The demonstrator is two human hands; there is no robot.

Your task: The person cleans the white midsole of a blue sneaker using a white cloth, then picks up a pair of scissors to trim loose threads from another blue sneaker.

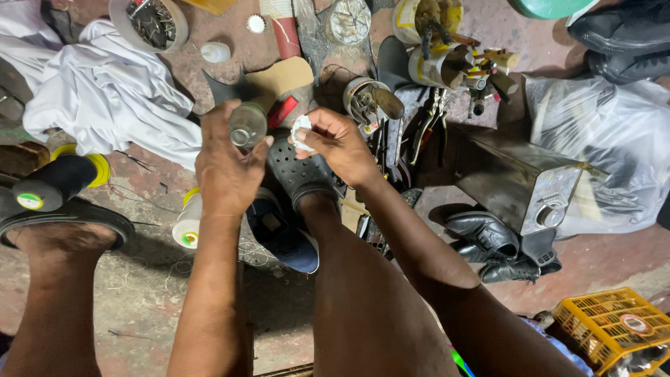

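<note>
My left hand (225, 166) grips a small clear glass bottle (248, 126), its mouth turned toward the camera. My right hand (340, 143) pinches a small white wad of cloth or cotton (301, 132) right beside the bottle. Both hands are raised above a dark perforated clog (300, 174) and a navy shoe (283, 234) lying on the floor between my legs.
White cloth (112, 98) lies at the left, with a black thread spool (56, 181) and a pale spool (188, 222) nearby. Tins of tools (436, 59), a metal box (516, 181), black shoes (488, 241), a plastic bag (607, 139) and a yellow crate (614, 324) crowd the right.
</note>
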